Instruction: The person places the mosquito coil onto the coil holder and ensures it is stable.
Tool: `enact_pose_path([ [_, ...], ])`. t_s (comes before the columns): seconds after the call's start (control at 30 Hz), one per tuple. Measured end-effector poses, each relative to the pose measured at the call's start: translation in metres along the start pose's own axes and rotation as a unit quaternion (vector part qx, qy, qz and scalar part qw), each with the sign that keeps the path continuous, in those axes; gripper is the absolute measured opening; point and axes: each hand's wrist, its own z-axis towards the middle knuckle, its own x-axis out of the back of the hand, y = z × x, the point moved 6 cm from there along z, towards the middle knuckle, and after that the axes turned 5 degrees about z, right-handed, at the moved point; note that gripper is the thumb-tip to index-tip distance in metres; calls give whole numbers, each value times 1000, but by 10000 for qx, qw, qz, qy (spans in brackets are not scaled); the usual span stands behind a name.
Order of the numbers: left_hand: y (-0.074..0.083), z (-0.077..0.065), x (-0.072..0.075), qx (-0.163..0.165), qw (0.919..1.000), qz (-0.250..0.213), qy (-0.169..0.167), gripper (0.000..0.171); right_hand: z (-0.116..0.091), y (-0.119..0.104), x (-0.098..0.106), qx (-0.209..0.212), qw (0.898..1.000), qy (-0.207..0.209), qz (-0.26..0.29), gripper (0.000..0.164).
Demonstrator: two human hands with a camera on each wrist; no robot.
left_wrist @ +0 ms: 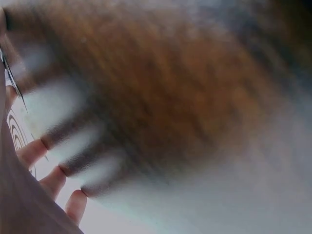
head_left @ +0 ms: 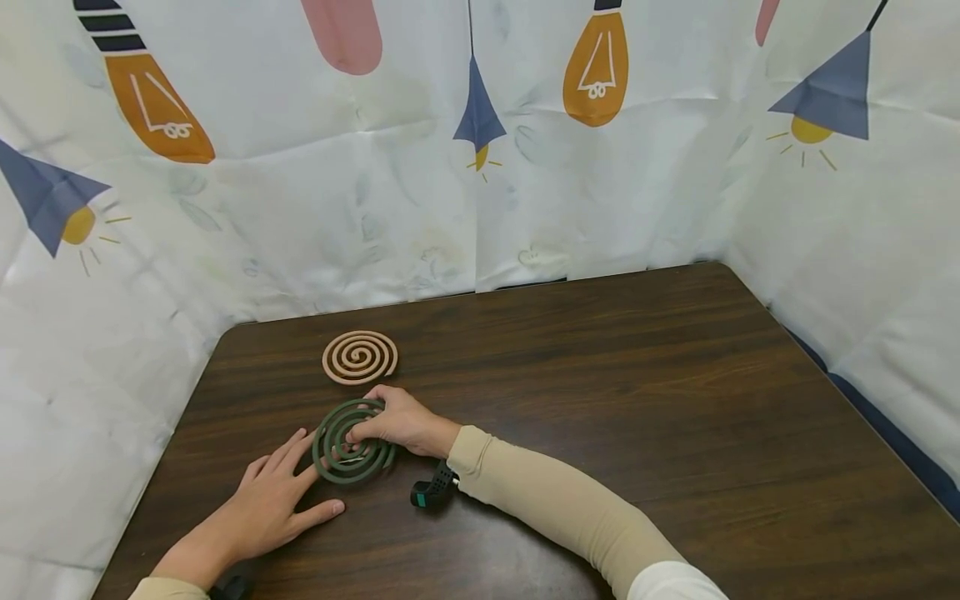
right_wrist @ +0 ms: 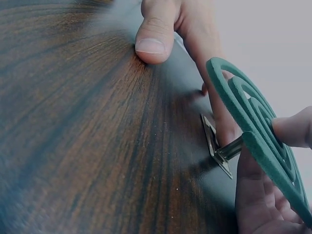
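A green mosquito coil [head_left: 343, 478] is tilted off the table, pinched at its middle and edge by my right hand [head_left: 405, 422]. In the right wrist view the green coil [right_wrist: 268, 165] sits against the upright post of a small metal stand [right_wrist: 210, 141], and the right thumb [right_wrist: 295, 127] presses on the coil. My left hand [head_left: 270, 500] lies spread on the table to the left, fingers straight, its forefinger reaching to the stand's base. Whether it touches the base is hard to tell. Left fingers [left_wrist: 31, 153] show at the edge of the left wrist view.
A tan mosquito coil [head_left: 360, 357] lies flat on the dark wooden table [head_left: 637, 375], just behind the green one. A black wrist strap [head_left: 435, 486] hangs below the right wrist. White patterned curtains [head_left: 420, 208] surround the table at the back and sides.
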Motion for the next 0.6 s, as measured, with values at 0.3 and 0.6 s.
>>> enact_pose_path([
  [0.3, -3, -2, -3, 17, 9999, -115, 0, 73, 0, 0, 0, -38, 10000, 12, 75, 34],
  [0.6, -2, 0, -2, -5, 9999, -135, -4, 73, -1, -1, 2, -48, 9999, 33, 99, 34],
])
